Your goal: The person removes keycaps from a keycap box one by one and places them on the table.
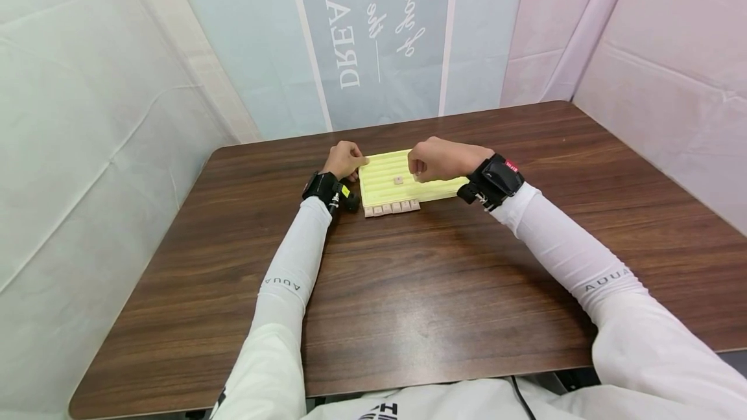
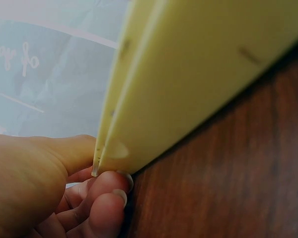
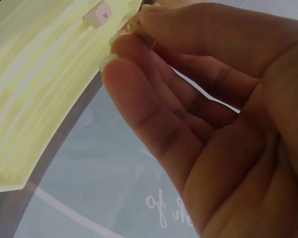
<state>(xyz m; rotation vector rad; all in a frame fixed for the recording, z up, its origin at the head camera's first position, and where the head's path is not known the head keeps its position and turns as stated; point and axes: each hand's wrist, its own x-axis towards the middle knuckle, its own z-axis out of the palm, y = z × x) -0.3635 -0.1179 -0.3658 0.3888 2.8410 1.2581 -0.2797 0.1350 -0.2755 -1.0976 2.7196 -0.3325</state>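
A yellow ribbed tray (image 1: 382,181) lies on the table. At its left edge my left hand (image 1: 344,159) pinches the corner, the thumb (image 2: 79,151) on top and curled fingers (image 2: 107,206) at the side wall. Above the tray's right part, my right hand (image 1: 446,158) pinches a small pale keycap (image 3: 134,25) between thumb and fingertips; the fingers hide most of it. One beige keycap (image 1: 399,180), marked with an A in the right wrist view, sits on the tray's ridges near the middle.
Several beige keycaps (image 1: 391,208) stand in a row along the tray's front edge, toward its left end. The dark wooden table (image 1: 408,297) reaches back to a printed cloth (image 1: 385,37). White sheets hang at both sides.
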